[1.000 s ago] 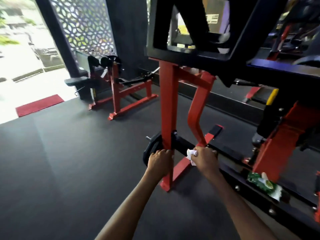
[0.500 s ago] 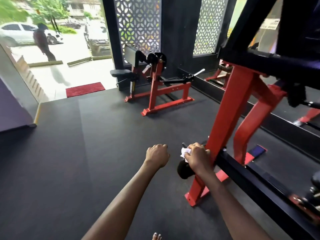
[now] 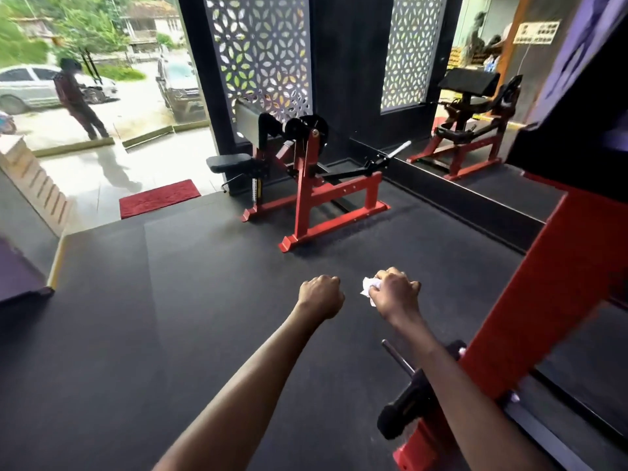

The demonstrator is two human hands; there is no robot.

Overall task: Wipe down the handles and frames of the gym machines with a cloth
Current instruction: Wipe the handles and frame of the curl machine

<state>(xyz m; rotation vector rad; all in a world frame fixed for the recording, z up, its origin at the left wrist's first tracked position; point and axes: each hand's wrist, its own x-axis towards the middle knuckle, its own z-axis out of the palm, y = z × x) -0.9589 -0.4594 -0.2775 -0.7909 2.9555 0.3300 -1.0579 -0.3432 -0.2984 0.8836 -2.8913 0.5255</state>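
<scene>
My right hand grips a small crumpled white cloth, held in the air above the black floor. My left hand is a closed fist beside it and holds nothing. Both hands are clear of any machine. The red upright frame of the nearest machine stands at the right, with a black weight peg and steel pin low beside my right forearm. A second red and black machine stands ahead, well beyond my hands.
Black rubber flooring spreads to the left and ahead. A mirror wall at the back right reflects a machine. A red doormat lies at the open entrance, where a person and parked cars are outside.
My view has swung left and away from the red upright. My right hand with the cloth has come off the frame, and both hands now hover over the open floor.
</scene>
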